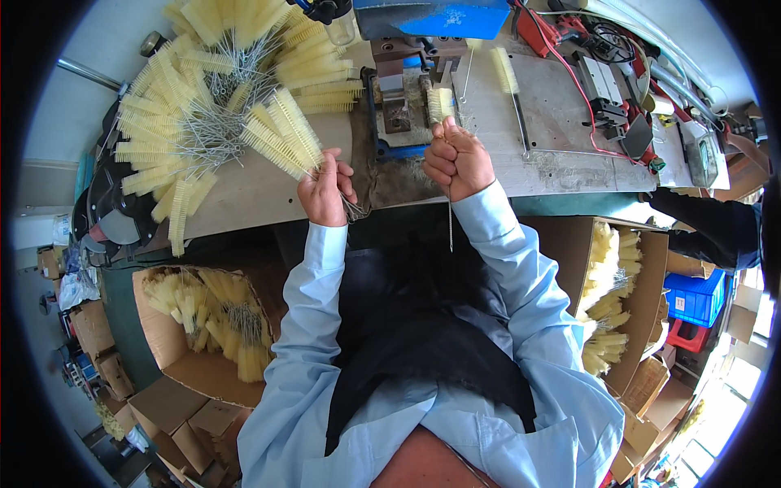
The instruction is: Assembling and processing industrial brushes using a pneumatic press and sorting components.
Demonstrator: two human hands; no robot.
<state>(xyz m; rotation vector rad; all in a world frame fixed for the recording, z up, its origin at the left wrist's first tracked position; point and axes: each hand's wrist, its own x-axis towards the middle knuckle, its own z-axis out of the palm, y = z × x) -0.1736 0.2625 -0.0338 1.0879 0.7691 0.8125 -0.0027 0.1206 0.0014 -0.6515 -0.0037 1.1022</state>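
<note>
Upper left of frame: heap of yellow bristle brushes on the desk. Centre left: left hand clenched on a brush bundle. Centre: right hand fisted round a single brush, axis vertical, bristles just below the blue fixture.

Single head-worn fisheye view, looking steeply down.

The camera sits above the person's chest, facing forward and down over the bench; both hands lie close at centre frame, forearms entering from below, with straight edges bowing toward the dark circular rim.
</note>
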